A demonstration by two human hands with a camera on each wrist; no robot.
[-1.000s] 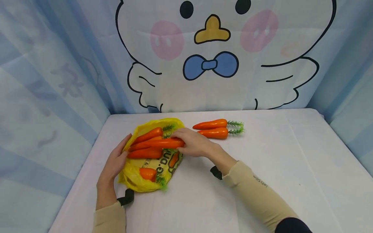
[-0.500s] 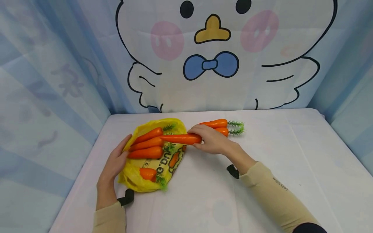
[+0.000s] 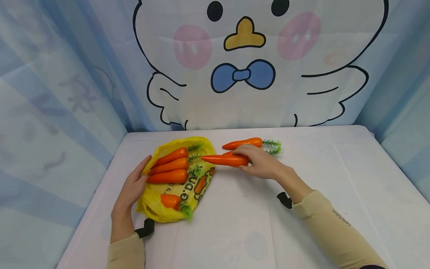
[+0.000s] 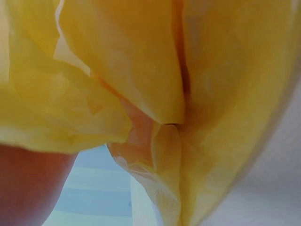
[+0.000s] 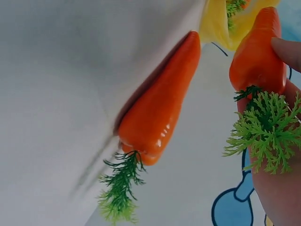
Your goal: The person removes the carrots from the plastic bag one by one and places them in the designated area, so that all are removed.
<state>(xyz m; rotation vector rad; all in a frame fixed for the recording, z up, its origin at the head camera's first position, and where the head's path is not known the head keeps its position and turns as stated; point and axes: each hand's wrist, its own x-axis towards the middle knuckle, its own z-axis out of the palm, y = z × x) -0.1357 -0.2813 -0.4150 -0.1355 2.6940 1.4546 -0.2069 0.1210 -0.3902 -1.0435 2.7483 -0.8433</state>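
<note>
In the head view, my left hand (image 3: 132,188) grips the left rim of a yellow plastic bag (image 3: 156,210). Three orange carrots (image 3: 169,164) with green tops lie side by side in its mouth; another carrot (image 3: 170,201) pokes out near the lower fold. My right hand (image 3: 262,163) pinches a carrot (image 3: 226,160) by its thick end, its tip pointing left toward the bag. Past that hand lies a carrot (image 3: 242,143) on the table, and a second one beside it is partly covered. The right wrist view has the held carrot (image 5: 256,61) above a lying carrot (image 5: 157,103).
A white cloth covers the table (image 3: 302,216). Behind it hangs a curtain (image 3: 235,108) printed with a cartoon animal, and another curtain (image 3: 60,149) borders the left side. Yellow plastic (image 4: 225,94) fills most of the left wrist view.
My right hand has drawn the carrot out of the bag and moved right with it, toward the two carrots on the table. The left hand stays on the bag's rim.
</note>
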